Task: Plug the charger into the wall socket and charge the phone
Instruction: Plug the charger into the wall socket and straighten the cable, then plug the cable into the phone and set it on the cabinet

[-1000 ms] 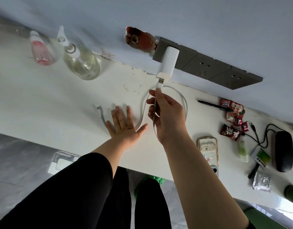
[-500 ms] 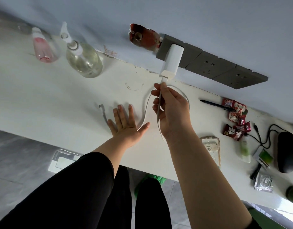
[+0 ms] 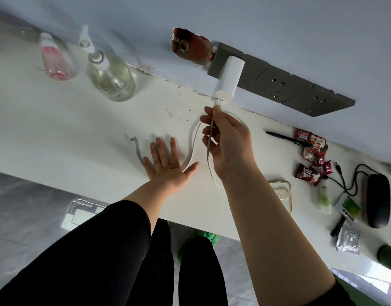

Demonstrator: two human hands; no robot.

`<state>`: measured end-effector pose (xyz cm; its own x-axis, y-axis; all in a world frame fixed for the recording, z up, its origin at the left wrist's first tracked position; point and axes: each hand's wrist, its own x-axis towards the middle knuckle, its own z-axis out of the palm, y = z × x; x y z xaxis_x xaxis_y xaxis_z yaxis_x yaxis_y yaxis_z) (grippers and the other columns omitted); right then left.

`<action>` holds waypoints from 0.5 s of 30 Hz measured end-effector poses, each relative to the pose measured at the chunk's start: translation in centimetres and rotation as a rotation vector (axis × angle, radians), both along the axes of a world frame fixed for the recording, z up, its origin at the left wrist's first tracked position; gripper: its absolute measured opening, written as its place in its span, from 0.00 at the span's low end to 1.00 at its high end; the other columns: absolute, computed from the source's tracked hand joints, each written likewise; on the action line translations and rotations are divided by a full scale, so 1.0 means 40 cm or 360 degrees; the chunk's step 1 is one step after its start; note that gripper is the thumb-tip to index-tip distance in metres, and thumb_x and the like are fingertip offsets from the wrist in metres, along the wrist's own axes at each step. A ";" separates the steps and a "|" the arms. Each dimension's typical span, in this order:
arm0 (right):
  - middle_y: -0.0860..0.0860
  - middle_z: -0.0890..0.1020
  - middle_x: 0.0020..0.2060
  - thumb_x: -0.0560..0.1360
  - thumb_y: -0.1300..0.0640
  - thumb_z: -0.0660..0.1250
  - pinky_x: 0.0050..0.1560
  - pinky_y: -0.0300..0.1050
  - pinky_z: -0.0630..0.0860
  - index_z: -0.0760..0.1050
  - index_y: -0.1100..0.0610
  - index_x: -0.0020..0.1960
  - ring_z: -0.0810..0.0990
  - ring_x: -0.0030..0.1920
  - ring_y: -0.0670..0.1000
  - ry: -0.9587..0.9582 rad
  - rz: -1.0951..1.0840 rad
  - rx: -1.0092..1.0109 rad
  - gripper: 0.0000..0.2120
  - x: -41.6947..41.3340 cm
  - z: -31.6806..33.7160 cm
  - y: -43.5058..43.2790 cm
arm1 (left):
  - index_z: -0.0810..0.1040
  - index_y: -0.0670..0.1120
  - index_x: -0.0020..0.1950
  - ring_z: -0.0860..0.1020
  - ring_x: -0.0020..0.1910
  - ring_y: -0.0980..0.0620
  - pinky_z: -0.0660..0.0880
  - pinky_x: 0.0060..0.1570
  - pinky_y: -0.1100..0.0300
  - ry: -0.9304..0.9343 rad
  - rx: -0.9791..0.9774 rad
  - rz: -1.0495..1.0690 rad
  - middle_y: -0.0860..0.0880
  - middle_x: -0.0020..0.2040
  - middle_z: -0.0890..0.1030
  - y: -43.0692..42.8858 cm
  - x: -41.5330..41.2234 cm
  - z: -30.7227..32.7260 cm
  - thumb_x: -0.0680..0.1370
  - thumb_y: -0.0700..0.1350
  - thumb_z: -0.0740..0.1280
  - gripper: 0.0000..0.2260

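A white charger [image 3: 229,78] sticks out of the leftmost grey wall socket [image 3: 254,70]. My right hand [image 3: 228,140] pinches the white cable [image 3: 193,149] just below the charger, and the cable's plug sits in the charger's lower end. The cable loops over the white counter [image 3: 57,129], and its free end [image 3: 134,141] lies left of my left hand [image 3: 168,166]. That hand rests flat on the counter with fingers spread. The phone [image 3: 282,193], in a clear case, lies near the counter's front edge, partly hidden by my right forearm.
A clear spray bottle [image 3: 108,74] and a pink bottle [image 3: 55,60] stand at the back left. To the right lie a black pen [image 3: 287,138], snack packets [image 3: 311,155], a black case [image 3: 378,199] and a black cord [image 3: 346,180]. More grey sockets [image 3: 300,93] follow along the wall.
My right hand has moved up along the cable and the plug has gone into the charger's end. My left hand has stayed flat on the counter.
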<state>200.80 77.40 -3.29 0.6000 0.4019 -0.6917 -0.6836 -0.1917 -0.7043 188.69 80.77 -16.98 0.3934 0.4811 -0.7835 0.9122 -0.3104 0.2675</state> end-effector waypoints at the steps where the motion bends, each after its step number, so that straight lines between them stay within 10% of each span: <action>1: 0.48 0.83 0.33 0.79 0.54 0.64 0.36 0.39 0.75 0.83 0.57 0.45 0.77 0.30 0.45 -0.0013 0.0050 0.0001 0.10 0.002 -0.001 -0.005 | 0.11 0.61 0.54 0.14 0.60 0.51 0.27 0.67 0.42 0.0003 0.0002 -0.0011 0.53 0.55 0.10 0.000 0.000 0.001 0.58 0.80 0.38 0.44; 10: 0.50 0.84 0.44 0.76 0.54 0.67 0.47 0.44 0.73 0.80 0.52 0.52 0.80 0.43 0.47 -0.0868 0.0421 -0.0871 0.07 0.035 -0.095 -0.286 | 0.13 0.53 0.60 0.25 0.71 0.41 0.33 0.69 0.38 0.0050 0.0122 -0.0132 0.40 0.71 0.22 -0.012 0.000 0.028 0.51 0.75 0.68 0.68; 15: 0.54 0.45 0.79 0.67 0.40 0.73 0.75 0.57 0.45 0.37 0.49 0.78 0.44 0.78 0.55 -0.0753 0.0931 -0.1722 0.55 0.039 -0.219 -0.486 | 0.20 0.54 0.67 0.32 0.75 0.42 0.39 0.72 0.39 -0.0093 0.0342 -0.0135 0.40 0.75 0.29 -0.033 -0.024 0.023 0.52 0.76 0.66 0.66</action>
<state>202.34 57.95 -12.07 0.7987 0.0628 -0.5984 -0.0393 -0.9870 -0.1560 187.71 79.43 -16.06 0.4816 0.5974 -0.6412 0.8651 -0.4411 0.2388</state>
